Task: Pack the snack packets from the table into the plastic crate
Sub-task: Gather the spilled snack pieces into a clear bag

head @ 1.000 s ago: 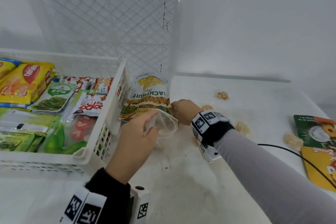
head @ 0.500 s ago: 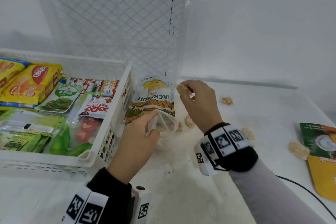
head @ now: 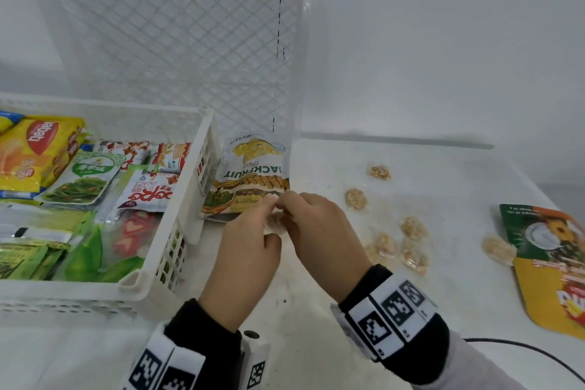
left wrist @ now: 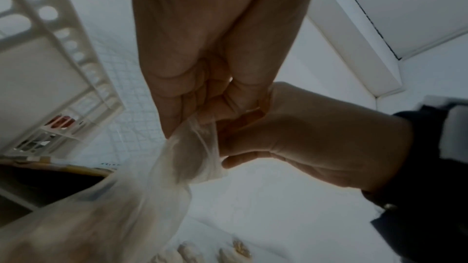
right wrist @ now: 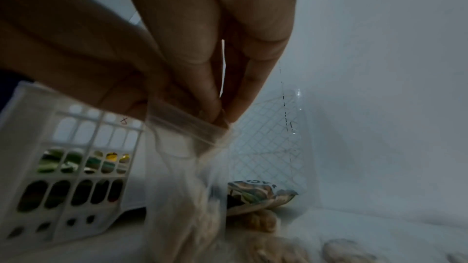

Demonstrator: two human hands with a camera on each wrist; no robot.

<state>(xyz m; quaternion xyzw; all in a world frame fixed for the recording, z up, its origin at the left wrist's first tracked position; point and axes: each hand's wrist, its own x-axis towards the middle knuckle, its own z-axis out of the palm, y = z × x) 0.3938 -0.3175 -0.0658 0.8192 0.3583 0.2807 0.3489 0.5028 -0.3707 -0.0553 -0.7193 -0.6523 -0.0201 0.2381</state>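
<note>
A small clear plastic bag (right wrist: 187,157) with pale snack pieces in it hangs just above the table, right of the white crate (head: 177,231). My left hand (head: 269,212) and right hand (head: 289,207) meet over it, and both pinch its top edge. The left wrist view shows the bag (left wrist: 192,151) caught between the fingertips of both hands. From the head view the bag is almost hidden under my hands. A jackfruit packet (head: 253,174) leans on the crate's outer wall just behind them. The crate holds several snack packets (head: 79,180).
Several small wrapped snacks (head: 411,241) lie loose on the table right of my hands. A green and a yellow packet (head: 550,247) lie at the right edge. A second white crate (head: 177,51) stands upright against the wall. A black cable (head: 522,351) runs at the lower right.
My right hand lifted a snack piece from the table to the bag's mouth, then came down to the bag's top edge. Now both hands pinch that edge together.
</note>
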